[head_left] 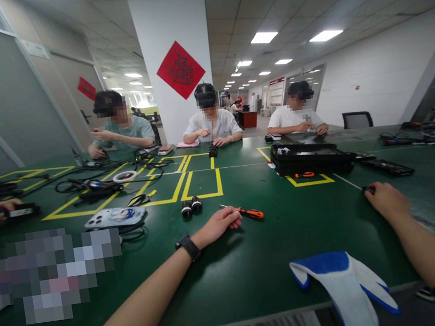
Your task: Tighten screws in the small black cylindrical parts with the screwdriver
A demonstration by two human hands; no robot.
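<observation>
My left hand, with a dark watch on the wrist, is over the table with its fingers curled together. Just beyond it is a screwdriver with an orange and black handle. The fingertips overlap its shaft in view; whether they grip it or anything else is hidden. Farther right, my right hand is closed around the dark handle of a long thin-shafted screwdriver, its shaft pointing away to the left. Two small black cylindrical parts with light bands stand left of my left hand.
A white and blue glove lies at the near edge. Black trays are stacked beyond my right hand, with another orange screwdriver before them. A phone and cables lie left. Several people sit around the green table.
</observation>
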